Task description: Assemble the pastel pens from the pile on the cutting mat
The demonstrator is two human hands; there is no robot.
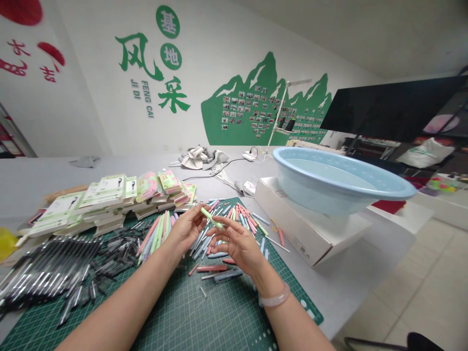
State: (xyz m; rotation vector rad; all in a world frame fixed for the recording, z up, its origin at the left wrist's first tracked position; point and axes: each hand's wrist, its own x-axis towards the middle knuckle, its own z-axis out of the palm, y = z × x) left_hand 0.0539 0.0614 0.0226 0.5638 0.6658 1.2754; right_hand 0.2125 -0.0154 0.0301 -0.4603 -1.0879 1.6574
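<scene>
A light green pen (209, 215) slants between my two hands above a heap of loose pen parts (204, 241). Its upper end is pinched by my left hand (187, 228), thumb and fingers pressed together. At the lower end, my right hand (242, 244) closes its thumb and index finger on the pen, its other fingers curled loosely. Just left of my left hand lies a row of pastel pens (158, 235) in green, pink and purple. Red pen pieces (212, 268) rest on the green cutting mat (190, 312) beneath my hands.
Black pens (54, 265) are lined up at the left beside loose black parts (119, 248). Stacked small boxes (106, 192) stand behind them. At the right, a blue basin (329, 183) of water sits on a white carton (292, 222). Cloths (203, 158) and a cable lie farther back.
</scene>
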